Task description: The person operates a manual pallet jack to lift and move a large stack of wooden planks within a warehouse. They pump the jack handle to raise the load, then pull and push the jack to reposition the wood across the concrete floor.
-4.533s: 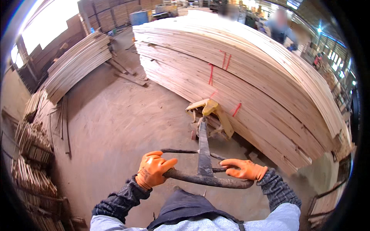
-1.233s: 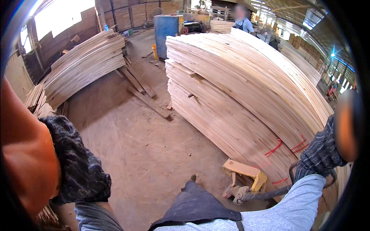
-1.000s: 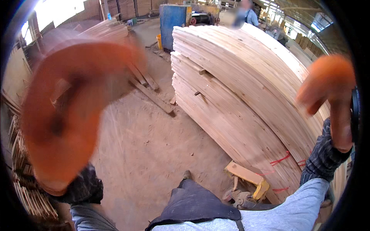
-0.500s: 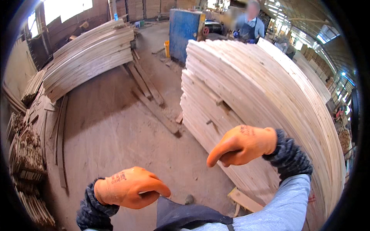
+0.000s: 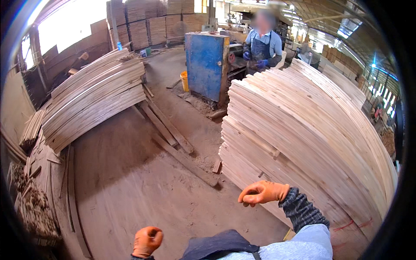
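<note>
Both my hands wear orange gloves. My left hand [image 5: 147, 241] is low over the bare floor, its fingers curled in toward the thumb with nothing seen in them. My right hand [image 5: 263, 193] hangs bent at the wrist beside the large stack of pale boards [image 5: 299, 143] on the right. Its fingers are curled loosely and no object shows in them. Neither hand visibly grips a board. Two short wood pieces stick out of the stack's side, one of them a small block [image 5: 275, 154].
A second board stack [image 5: 95, 95] stands at the far left. Loose planks [image 5: 186, 162] lie on the dusty floor between the stacks. Behind are a blue metal cabinet [image 5: 204, 67], a yellow bucket [image 5: 185, 81] and a person in a dark apron [image 5: 261, 47]. Bundled sticks [image 5: 39, 212] line the left.
My left hand has dropped lower and nearer my body. My right hand has also lowered slightly. The view has tilted up, showing more of the cabinet and the person behind.
</note>
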Demonstrator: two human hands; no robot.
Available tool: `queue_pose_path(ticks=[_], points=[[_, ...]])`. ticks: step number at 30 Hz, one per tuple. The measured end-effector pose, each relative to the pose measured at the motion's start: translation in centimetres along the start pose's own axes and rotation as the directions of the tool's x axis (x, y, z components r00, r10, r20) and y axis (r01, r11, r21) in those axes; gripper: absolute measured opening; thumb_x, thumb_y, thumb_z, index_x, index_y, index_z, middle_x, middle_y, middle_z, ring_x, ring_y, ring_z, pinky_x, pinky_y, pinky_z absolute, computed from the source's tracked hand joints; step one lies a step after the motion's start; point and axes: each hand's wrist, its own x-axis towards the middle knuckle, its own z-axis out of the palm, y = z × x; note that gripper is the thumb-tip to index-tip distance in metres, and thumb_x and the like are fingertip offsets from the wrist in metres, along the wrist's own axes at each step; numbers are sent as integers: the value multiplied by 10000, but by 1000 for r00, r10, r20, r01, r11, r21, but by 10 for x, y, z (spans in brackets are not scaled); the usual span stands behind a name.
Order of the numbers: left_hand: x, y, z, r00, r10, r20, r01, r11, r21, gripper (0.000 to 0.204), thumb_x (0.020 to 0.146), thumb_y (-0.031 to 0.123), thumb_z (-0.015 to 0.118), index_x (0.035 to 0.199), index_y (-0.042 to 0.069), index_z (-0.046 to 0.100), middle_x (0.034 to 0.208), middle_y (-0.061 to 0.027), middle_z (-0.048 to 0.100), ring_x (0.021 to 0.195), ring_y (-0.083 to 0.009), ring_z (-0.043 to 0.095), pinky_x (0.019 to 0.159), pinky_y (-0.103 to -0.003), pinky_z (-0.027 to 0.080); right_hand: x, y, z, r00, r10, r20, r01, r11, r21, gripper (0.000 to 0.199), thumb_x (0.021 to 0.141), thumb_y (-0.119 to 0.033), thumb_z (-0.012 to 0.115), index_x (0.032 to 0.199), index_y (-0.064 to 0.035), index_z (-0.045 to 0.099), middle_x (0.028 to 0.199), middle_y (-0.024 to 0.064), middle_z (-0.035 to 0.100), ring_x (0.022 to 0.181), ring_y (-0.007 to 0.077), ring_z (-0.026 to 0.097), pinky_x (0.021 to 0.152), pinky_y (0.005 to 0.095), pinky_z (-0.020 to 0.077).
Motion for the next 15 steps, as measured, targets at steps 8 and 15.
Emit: queue_pose_path(ticks=[8,15], points=[[206,75,29,773,153,615,-148,987,-60,351,948,298,580,757,40,725,572,-88,650,551,-188,668,565,-318,529,69,7,-58,955,43,-293,-29,998,54,266,970,-250,620,1128,-60,719,1000,34,719,883,114,652,796,275,534],[358,90,72,814,475,334,-391,874,-288,228,838,45,637,1056,19,699,808,-186,702,725,-276,715,660,-343,563,138,-42,-163,592,-281,-755,314,944,-105,181,984,-137,590,1096,-47,700,982,41,692,860,117,636,771,273,525]])
